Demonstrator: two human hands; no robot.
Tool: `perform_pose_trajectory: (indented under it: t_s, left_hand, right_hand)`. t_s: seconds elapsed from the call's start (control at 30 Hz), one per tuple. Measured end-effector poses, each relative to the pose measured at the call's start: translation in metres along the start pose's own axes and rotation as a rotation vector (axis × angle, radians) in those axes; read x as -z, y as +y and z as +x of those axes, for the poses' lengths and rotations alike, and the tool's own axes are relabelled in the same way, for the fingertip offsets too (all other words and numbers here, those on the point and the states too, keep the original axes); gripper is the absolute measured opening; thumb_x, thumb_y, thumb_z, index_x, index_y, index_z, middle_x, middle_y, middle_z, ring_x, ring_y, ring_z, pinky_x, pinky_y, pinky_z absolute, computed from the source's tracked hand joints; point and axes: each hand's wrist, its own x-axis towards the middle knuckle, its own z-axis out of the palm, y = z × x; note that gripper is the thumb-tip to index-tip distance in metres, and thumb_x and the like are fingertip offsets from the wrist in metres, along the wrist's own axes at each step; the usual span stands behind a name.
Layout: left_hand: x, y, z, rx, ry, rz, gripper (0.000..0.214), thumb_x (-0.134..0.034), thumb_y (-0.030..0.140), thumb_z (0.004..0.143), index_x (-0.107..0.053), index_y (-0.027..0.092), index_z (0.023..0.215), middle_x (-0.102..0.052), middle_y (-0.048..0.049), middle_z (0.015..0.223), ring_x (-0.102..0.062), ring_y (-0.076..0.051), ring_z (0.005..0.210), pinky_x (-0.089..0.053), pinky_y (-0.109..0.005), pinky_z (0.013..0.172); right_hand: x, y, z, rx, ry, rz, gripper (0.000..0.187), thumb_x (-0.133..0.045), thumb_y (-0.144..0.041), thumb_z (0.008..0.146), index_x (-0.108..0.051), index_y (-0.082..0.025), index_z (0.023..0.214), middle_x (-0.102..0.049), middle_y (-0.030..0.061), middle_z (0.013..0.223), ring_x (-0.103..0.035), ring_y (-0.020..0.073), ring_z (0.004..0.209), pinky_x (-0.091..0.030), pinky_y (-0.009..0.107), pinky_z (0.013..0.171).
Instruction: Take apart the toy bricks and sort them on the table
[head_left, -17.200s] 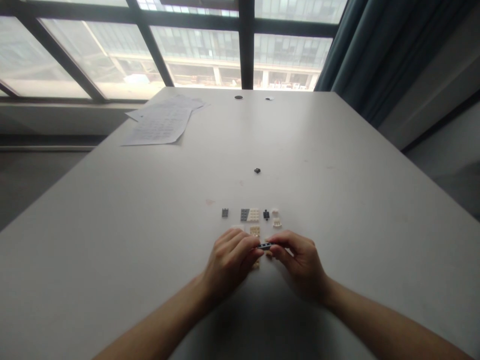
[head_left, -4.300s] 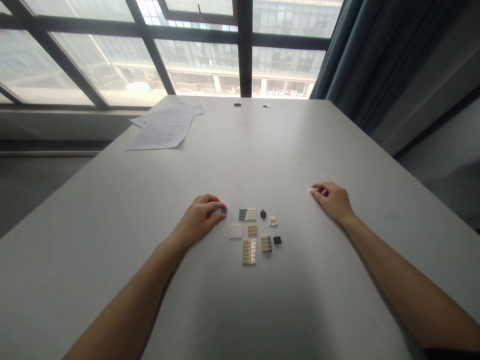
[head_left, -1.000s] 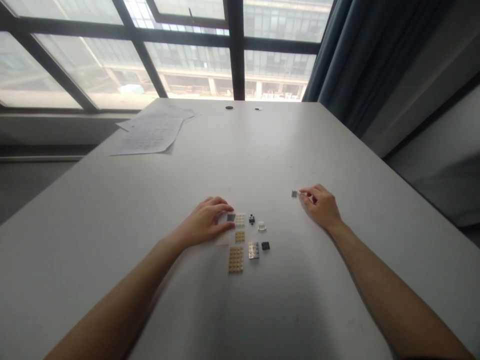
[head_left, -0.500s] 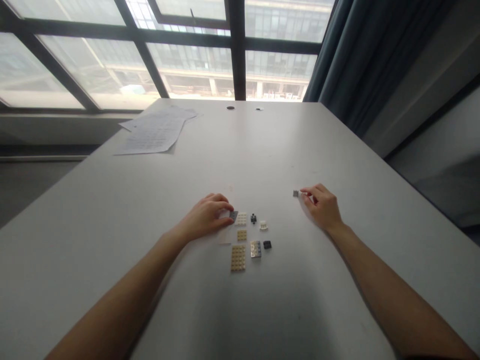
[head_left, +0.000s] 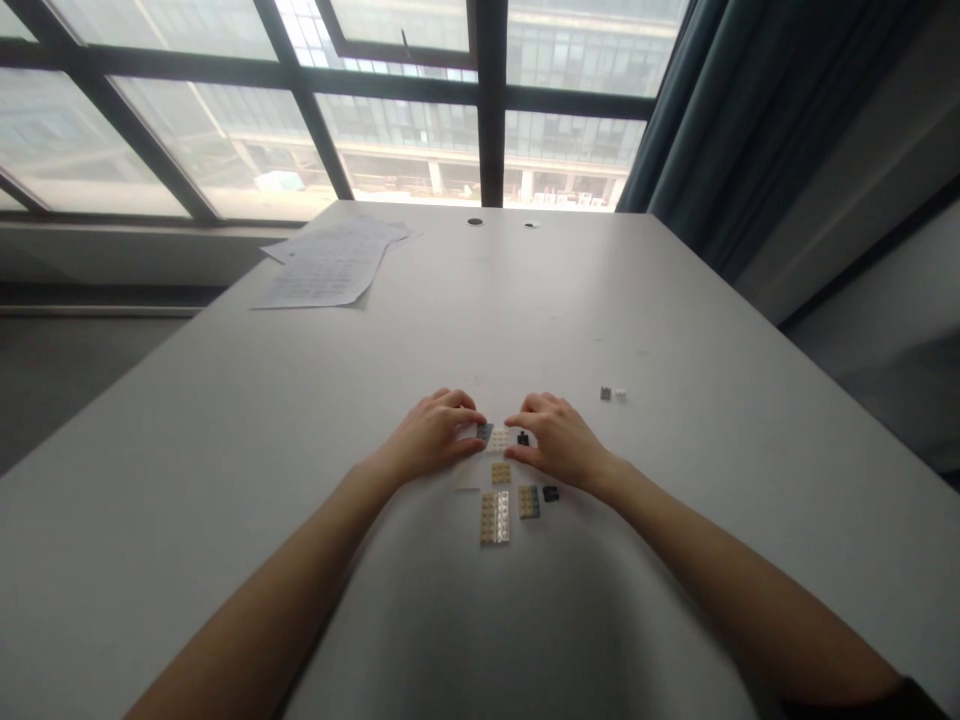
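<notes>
Left hand (head_left: pixel 435 436) is clamped on the gray plate (head_left: pixel 484 433) on the table (head_left: pixel 622 570), right hand (head_left: pixel 561 440) is spread apart just beside the white plate (head_left: pixel 499 440), and I can't read those blurry printed papers (head_left: pixel 330 275) from here.
</notes>
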Motion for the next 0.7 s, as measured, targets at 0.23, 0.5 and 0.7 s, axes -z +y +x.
perform_pose_trajectory:
  t_s: [0.23, 0.5, 0.7]
  left_hand:
    - [-0.005, -0.002, -0.002, -0.023, 0.049, 0.005, 0.024, -0.064, 0.036, 0.08, -0.07, 0.023, 0.099, -0.063, -0.0047, 0.103, -0.057, -0.021, 0.094, -0.046, -0.035, 0.089]
    - [-0.007, -0.006, -0.004, -0.028, 0.092, 0.013, 0.021, -0.065, 0.034, 0.077, -0.07, 0.023, 0.095, -0.064, -0.0042, 0.102, -0.057, -0.021, 0.095, -0.046, -0.035, 0.089]
    - [-0.001, -0.01, -0.003, -0.012, 0.111, 0.017, 0.021, -0.066, 0.036, 0.078, -0.07, 0.023, 0.093, -0.065, -0.0039, 0.102, -0.057, -0.021, 0.095, -0.046, -0.036, 0.09]
  right_hand:
    - [-0.005, -0.003, 0.013, 0.026, -0.063, -0.035, 0.026, -0.07, -0.039, 0.08, -0.073, -0.021, 0.098, -0.064, 0.0064, 0.095, -0.056, 0.0218, 0.093, -0.04, 0.034, 0.083]
    - [-0.012, -0.005, 0.017, 0.049, -0.038, -0.062, 0.023, -0.068, -0.036, 0.08, -0.074, -0.019, 0.094, -0.065, 0.0064, 0.093, -0.056, 0.0212, 0.092, -0.038, 0.033, 0.083]
    - [-0.01, -0.003, 0.016, 0.07, 0.032, -0.061, 0.023, -0.071, -0.037, 0.076, -0.073, -0.019, 0.09, -0.066, 0.0056, 0.092, -0.056, 0.0209, 0.09, -0.035, 0.035, 0.084]
